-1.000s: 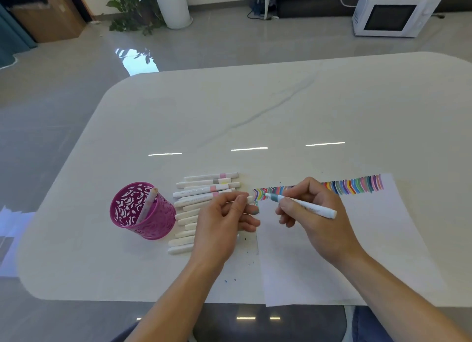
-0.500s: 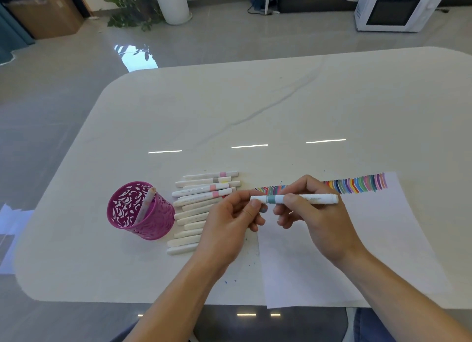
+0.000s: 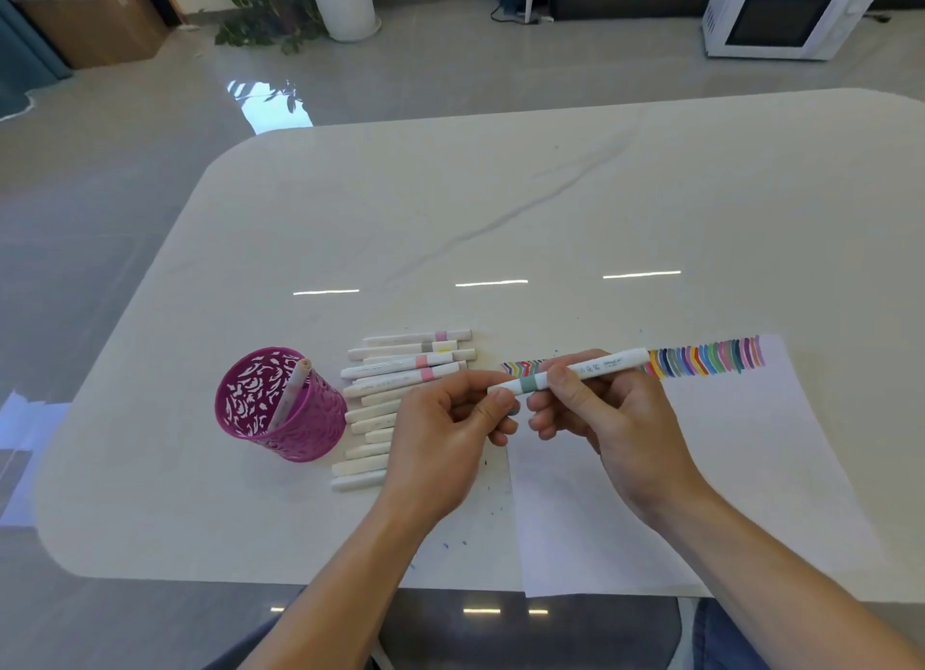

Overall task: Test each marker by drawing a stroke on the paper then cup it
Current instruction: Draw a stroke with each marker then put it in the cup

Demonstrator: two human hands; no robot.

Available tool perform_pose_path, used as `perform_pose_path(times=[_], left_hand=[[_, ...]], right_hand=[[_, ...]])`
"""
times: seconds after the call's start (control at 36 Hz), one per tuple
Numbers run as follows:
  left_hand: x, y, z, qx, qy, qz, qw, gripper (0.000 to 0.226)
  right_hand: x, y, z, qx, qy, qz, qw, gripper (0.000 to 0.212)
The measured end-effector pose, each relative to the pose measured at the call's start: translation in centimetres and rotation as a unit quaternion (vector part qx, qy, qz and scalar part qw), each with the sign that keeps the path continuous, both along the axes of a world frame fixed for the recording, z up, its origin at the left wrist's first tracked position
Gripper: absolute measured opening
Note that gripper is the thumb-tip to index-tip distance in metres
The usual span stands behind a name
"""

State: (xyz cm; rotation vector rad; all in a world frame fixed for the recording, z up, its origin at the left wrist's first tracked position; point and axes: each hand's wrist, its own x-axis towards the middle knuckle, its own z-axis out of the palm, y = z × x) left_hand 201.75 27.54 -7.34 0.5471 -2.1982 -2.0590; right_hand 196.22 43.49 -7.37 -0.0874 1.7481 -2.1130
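Marker (image 3: 608, 364) lies level above the left edge of the paper (image 3: 701, 469), my right hand (image 3: 620, 419) with its grip round the barrel and my left hand (image 3: 445, 434) pinching the cap end, so I judge the cap is being seated before transfer to the pink cup (image 3: 280, 419) on the desk (image 3: 500, 208).

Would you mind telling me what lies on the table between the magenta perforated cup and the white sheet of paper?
In the head view, a row of white markers lies there side by side, its right ends partly hidden by the left hand.
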Motion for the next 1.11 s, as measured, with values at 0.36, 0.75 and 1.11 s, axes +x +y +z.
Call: perform_pose_path(times=[0.36,0.75,1.11], left_hand=[[0.2,-2.1,2.3,0.07,0.045,0.054,0.995,0.017],[4.0,-6.9,6.1,-0.275,0.229,0.263,0.896,0.019],[4.5,-9.4,4.7,-0.469,0.079,0.213,0.853,0.031]], right_hand=[[0.2,-0.5,0.3,0.034,-0.052,0.063,0.996,0.032],[0.0,0.5,-1.8,0.295,0.057,0.086,0.95,0.013],[0.4,-0.1,-2.1,0.351,0.11,0.117,0.922,0.014]])
